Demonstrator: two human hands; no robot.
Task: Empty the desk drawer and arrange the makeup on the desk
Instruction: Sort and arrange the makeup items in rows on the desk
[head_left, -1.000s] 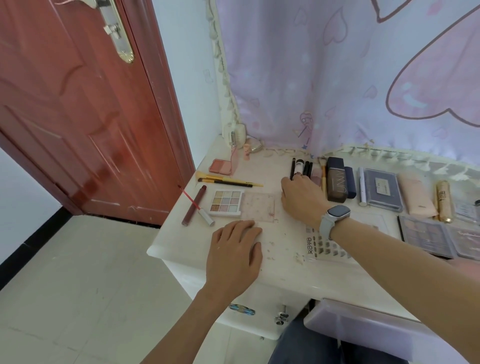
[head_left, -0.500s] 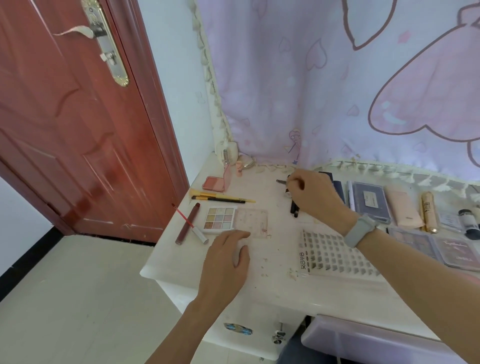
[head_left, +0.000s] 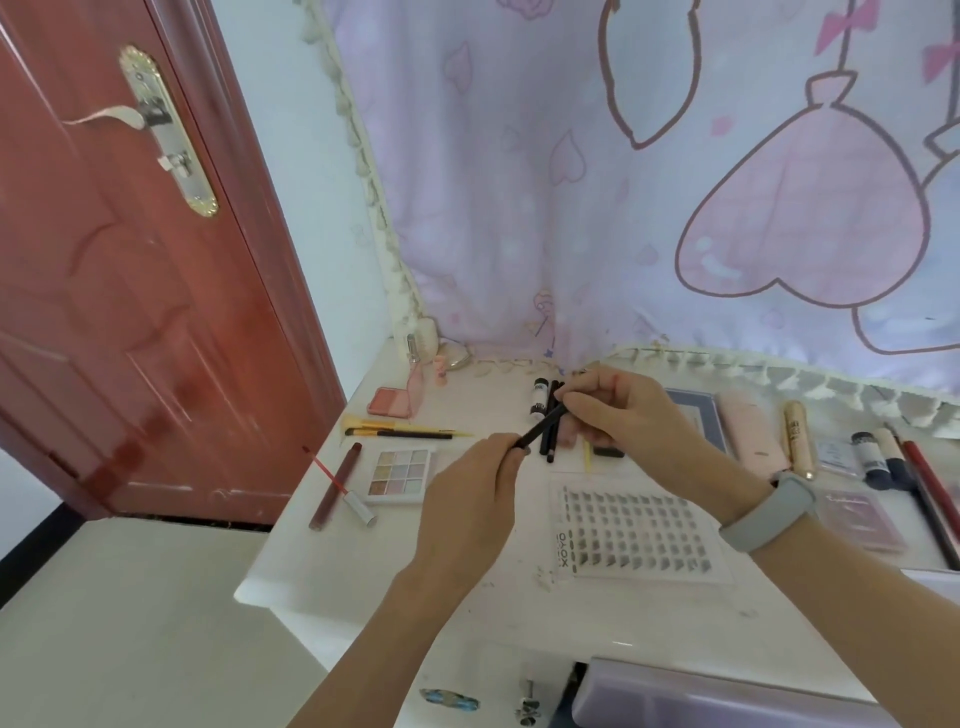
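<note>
I see both hands raised over the glossy white surface (head_left: 322, 582), pinching one slim black pencil (head_left: 540, 427): left hand (head_left: 467, 512) at its near end, right hand (head_left: 618, 415) at its far end, above the square eyeshadow palette (head_left: 400, 475) and clear lash tray (head_left: 634, 535).

On the white desk (head_left: 363, 577) I count two hands, the left hand (head_left: 470, 512) and the right hand (head_left: 621, 410), and both pinch one thin black pencil (head_left: 540, 428). Under it lie two more black pencils (head_left: 546, 441) side by side, and one white tube with black print (head_left: 538, 397). There is one square eyeshadow palette with nine pale pans (head_left: 400, 475), one pink blush compact (head_left: 390, 401), one dark red lip gloss tube (head_left: 336, 486) with one separate wand with a silver cap (head_left: 347, 493), two brushes with yellow handles (head_left: 400, 428), one clear tray of false lash clusters (head_left: 636, 538) and one gold tube (head_left: 799, 439)
</note>
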